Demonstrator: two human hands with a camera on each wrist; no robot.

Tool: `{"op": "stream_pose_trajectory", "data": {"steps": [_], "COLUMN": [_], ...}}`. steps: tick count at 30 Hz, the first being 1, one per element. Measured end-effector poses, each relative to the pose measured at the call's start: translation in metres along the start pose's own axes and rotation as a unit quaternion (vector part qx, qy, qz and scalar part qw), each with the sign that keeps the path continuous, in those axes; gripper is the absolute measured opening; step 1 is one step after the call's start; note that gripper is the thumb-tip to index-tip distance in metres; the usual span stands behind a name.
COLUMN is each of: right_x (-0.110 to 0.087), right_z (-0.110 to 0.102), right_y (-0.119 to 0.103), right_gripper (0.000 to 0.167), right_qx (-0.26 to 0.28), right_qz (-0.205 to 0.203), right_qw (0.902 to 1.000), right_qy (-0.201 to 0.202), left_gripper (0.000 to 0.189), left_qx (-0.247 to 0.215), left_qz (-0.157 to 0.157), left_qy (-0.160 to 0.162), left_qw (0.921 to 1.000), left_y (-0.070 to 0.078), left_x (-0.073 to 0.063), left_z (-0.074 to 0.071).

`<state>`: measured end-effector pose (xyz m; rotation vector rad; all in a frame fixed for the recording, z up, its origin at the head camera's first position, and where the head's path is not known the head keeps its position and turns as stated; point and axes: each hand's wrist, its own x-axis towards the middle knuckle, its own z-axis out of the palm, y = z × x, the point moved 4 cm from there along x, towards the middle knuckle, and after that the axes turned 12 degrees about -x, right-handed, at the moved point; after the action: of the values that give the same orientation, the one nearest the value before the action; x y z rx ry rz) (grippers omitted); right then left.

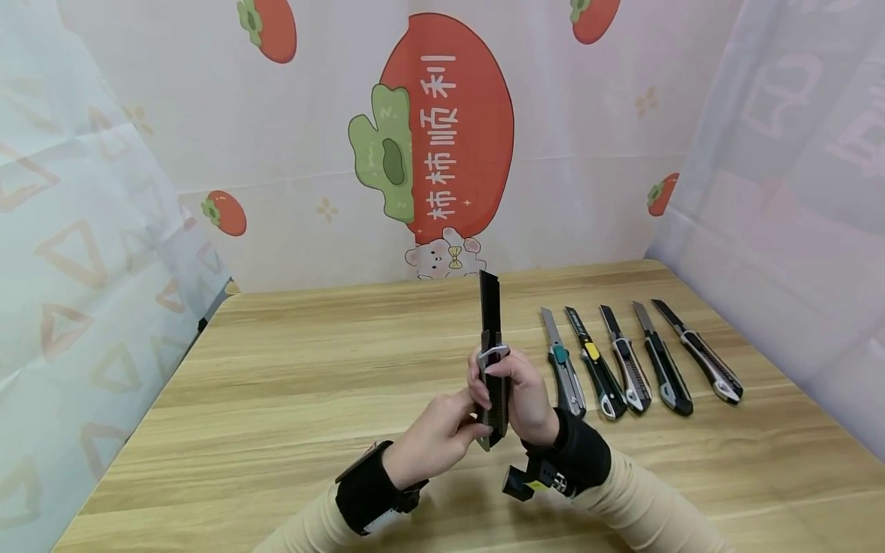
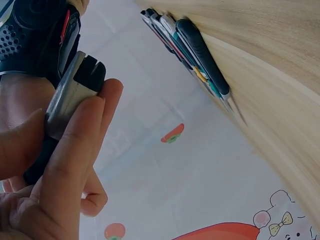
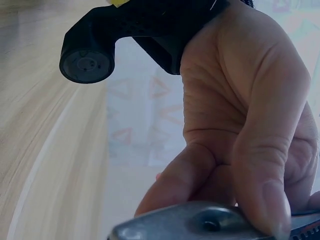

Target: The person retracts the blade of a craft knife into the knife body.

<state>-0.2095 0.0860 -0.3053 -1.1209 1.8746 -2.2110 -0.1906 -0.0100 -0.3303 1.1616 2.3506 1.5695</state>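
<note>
A snap-off utility knife (image 1: 494, 403) stands upright before me, its dark blade (image 1: 490, 303) pointing away from the hands. My right hand (image 1: 527, 395) grips the handle from the right, thumb up by the slider. Lower down, my left hand (image 1: 439, 434) pinches the butt end between thumb and fingers. Seen from the left wrist, the metal-and-black butt (image 2: 72, 100) lies between the left thumb and fingers. The right wrist view catches the grey metal handle (image 3: 185, 222) under the right thumb; its blade is out of that view.
Several more utility knives lie in a row at the right, among them one with a teal slider (image 1: 568, 380) and one with a yellow slider (image 1: 600, 372). The wooden table (image 1: 311, 369) meets printed cloth (image 1: 588, 153) at the back and sides.
</note>
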Motion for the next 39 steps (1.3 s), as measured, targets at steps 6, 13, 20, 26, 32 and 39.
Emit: {"op": "stream_pose_trajectory", "data": {"steps": [6,13,20,26,32,39], "right_x": [0.000,0.000,0.001,0.002,0.000,0.000], "right_z": [0.000,0.000,0.000,0.004,0.004,0.009], "right_y": [0.000,-0.002,-0.003,0.010,0.018,0.015], "right_gripper": [0.028,0.027,0.026,0.040,0.050,0.033], "right_qx": [-0.001,0.003,-0.010,-0.045,-0.054,-0.065], "right_qz": [0.003,0.007,0.021,0.136,0.178,0.119], "right_qw": [1.0000,0.9999,0.9997,0.9895,0.9817,0.9896], "right_qy": [0.002,-0.007,0.012,0.018,0.039,0.049], "left_gripper": [0.025,0.028,0.030,0.033,0.032,0.036], "left_qx": [0.000,-0.004,0.002,0.015,0.042,-0.007], "left_qz": [-0.001,0.002,0.021,0.048,0.035,0.017], "left_qy": [-0.008,-0.012,0.000,0.046,0.049,0.040], "left_qw": [1.0000,0.9999,0.9998,0.9977,0.9973,0.9990], "left_y": [-0.001,0.001,0.004,0.008,0.004,0.004], "left_x": [0.000,-0.001,-0.002,-0.001,0.000,0.000], "left_z": [0.000,-0.001,-0.009,-0.021,-0.017,-0.016]}}
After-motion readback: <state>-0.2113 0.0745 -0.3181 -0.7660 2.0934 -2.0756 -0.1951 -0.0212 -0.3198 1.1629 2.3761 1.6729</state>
